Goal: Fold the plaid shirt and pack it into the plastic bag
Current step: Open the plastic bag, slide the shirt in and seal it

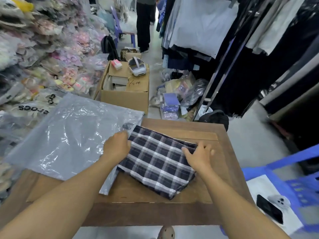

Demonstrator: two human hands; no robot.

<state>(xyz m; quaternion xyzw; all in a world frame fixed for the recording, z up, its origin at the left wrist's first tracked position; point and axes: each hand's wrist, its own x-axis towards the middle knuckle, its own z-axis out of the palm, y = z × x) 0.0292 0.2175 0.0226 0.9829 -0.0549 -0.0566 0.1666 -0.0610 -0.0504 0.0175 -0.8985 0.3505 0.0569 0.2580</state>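
shirt: the plaid shirt (158, 161) is already folded into a flat dark-and-white checked packet, lying at an angle on my wooden table (222, 163), one corner pointing back toward me

bag: the plastic bag (69, 135) is spread out to the left of the shirt, clear and crinkly, grey-looking, half on the table and half hanging off its left edge. The shirt's left edge sits right at the bag's edge, can't honestly tell if it's tucked inside yet

left hand: my left hand (117, 147) is down at the shirt's upper left edge, right where shirt meets bag. Fingers are curled under, so they're hidden from me. Looks like a pinch on the edge there, but whether it's shirt or plastic I've got, I can't tell

right hand: my right hand (198, 156) is on the shirt's right edge, fingers (187, 151) spread and bent, tips pressing onto the fabric. Loose and open-ish, more of a press than a real grab

in front: cardboard box (127, 99) on the floor past the table, with a white headset (137, 66) on its flap

right side: blue plastic stool (293, 183) with a black phone (269, 211) lying on it

left side: big heap of bagged goods (39, 54)
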